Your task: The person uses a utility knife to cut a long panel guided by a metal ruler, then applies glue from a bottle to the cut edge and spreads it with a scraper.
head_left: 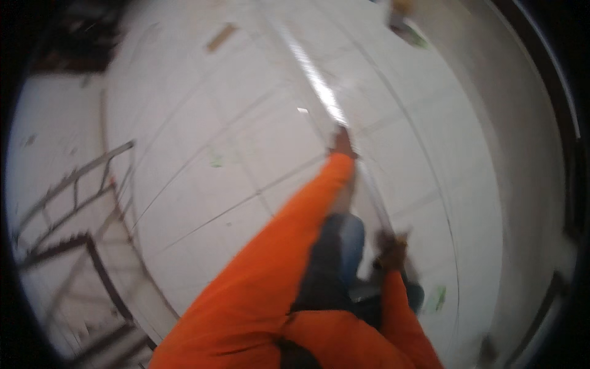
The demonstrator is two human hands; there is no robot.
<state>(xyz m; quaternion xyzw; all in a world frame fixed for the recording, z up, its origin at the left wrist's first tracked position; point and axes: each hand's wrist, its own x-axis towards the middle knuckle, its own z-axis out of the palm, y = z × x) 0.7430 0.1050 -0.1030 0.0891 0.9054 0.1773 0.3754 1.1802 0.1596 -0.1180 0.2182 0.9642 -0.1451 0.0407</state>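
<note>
A long, shiny metal strip (314,75) runs from the far middle of the floor toward me, slanting down to the right. My left hand (343,142), at the end of an outstretched orange sleeve, is closed around the strip partway along it. Nearer to me, my right hand (392,249) is closed at the strip's near end, with its fingers curled and blurred by motion. Whether the right hand also holds something dark is too smeared to tell. My knee in blue jeans (352,243) shows between the two arms.
Pale floor tiles (246,135) with dark joints spread around me. A brown flat piece (221,37) and a small white scrap (302,111) lie ahead. Metal frames (74,190) stand at the left. A wall (522,123) curves along the right, with blurred objects (404,24) near its base.
</note>
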